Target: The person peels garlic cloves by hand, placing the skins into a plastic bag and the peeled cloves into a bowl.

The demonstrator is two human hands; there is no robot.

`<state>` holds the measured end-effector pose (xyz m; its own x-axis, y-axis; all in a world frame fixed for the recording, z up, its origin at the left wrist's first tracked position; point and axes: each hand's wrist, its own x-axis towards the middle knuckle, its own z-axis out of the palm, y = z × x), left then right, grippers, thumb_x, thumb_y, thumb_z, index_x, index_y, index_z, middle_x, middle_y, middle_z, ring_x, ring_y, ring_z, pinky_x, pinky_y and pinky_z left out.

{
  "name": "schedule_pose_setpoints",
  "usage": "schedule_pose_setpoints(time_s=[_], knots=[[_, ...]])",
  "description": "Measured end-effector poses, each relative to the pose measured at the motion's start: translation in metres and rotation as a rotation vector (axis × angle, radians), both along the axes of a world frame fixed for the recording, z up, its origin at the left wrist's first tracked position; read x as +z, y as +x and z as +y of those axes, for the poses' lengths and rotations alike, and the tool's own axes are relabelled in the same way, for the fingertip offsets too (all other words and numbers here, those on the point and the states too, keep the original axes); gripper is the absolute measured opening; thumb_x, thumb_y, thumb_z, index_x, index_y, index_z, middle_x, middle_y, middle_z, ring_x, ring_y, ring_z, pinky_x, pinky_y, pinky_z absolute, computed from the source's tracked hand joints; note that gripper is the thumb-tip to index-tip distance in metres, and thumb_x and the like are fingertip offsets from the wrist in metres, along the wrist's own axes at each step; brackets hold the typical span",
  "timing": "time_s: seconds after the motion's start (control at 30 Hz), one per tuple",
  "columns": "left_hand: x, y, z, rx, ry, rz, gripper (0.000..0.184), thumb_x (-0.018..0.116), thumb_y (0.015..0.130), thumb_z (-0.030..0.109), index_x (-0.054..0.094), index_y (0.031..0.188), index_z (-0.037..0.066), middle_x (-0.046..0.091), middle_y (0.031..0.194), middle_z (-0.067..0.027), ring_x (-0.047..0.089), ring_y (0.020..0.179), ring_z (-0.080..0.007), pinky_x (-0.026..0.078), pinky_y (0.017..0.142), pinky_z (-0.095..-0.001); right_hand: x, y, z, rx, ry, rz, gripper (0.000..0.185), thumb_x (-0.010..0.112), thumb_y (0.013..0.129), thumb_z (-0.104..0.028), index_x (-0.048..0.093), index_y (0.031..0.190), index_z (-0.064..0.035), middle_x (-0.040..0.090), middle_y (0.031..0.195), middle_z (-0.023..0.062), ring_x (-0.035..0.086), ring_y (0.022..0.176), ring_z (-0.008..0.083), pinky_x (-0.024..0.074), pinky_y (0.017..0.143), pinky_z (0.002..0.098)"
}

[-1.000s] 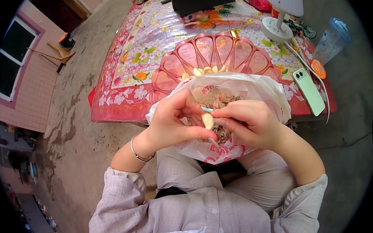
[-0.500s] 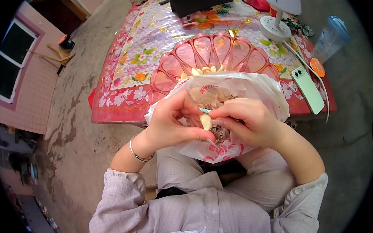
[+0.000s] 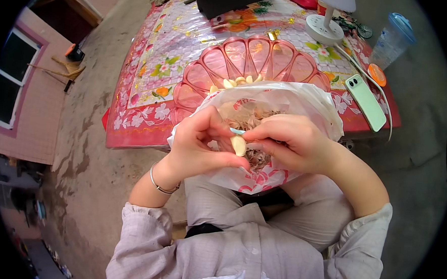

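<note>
A pale garlic clove sits between my two hands, above the mouth of a white plastic bag. My left hand pinches the clove between thumb and fingers. From the other side my right hand has its thumb and forefinger closed at the clove's upper end; whether it grips the clove or a bit of skin is hidden. Papery garlic skins lie inside the bag below. Behind the bag, several peeled cloves rest in a pink, petal-shaped clear tray.
The table wears a flowered cover. On its right are a green phone, a white cable, an orange round object, a lidded clear cup and a white lamp. A black panel stands at the back.
The whole view has shifted slightly. Both hands stay together over the bag, and the clove between them has turned a little, showing more of its broad face.
</note>
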<state>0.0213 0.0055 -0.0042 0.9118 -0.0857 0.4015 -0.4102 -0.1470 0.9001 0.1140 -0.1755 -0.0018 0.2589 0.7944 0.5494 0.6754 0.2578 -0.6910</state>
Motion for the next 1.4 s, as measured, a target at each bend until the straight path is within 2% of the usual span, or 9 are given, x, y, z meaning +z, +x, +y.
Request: schedule_pose_setpoints(time_s=[0.23, 0.87, 1.4], knots=[[0.0011, -0.0007, -0.0022, -0.015, -0.088, 0.018, 0.041, 0.079, 0.055, 0.010, 0.044, 0.075, 0.002, 0.056, 0.075, -0.0040, 0.056, 0.068, -0.0055, 0.047, 0.057, -0.0180, -0.0016, -0.0011, 0.0012, -0.007, 0.010, 0.012, 0.014, 0.056, 0.076, -0.007, 0.058, 0.088, -0.0016, 0.059, 0.077, 0.0114, 0.058, 0.070, 0.0250, 0.0458, 0.061, 0.0324], [-0.0014, 0.0002, 0.0012, -0.042, -0.050, -0.026, 0.041, 0.079, 0.055, 0.010, 0.044, 0.075, 0.002, 0.055, 0.075, -0.0033, 0.056, 0.071, -0.0062, 0.048, 0.058, -0.0189, 0.0010, -0.0008, -0.0011, 0.037, -0.039, 0.053, 0.018, 0.059, 0.074, -0.010, 0.058, 0.091, -0.0024, 0.059, 0.078, 0.0107, 0.058, 0.070, 0.0239, 0.0457, 0.062, 0.0316], [0.0008, 0.0009, 0.0008, -0.093, -0.071, 0.064, 0.039, 0.076, 0.059, 0.005, 0.043, 0.080, 0.001, 0.060, 0.078, -0.0101, 0.060, 0.071, -0.0102, 0.049, 0.058, -0.0201, 0.0008, 0.0004, -0.0009, 0.004, -0.023, -0.012, 0.016, 0.054, 0.075, -0.004, 0.056, 0.090, -0.0015, 0.059, 0.079, 0.0121, 0.058, 0.072, 0.0261, 0.0460, 0.063, 0.0324]])
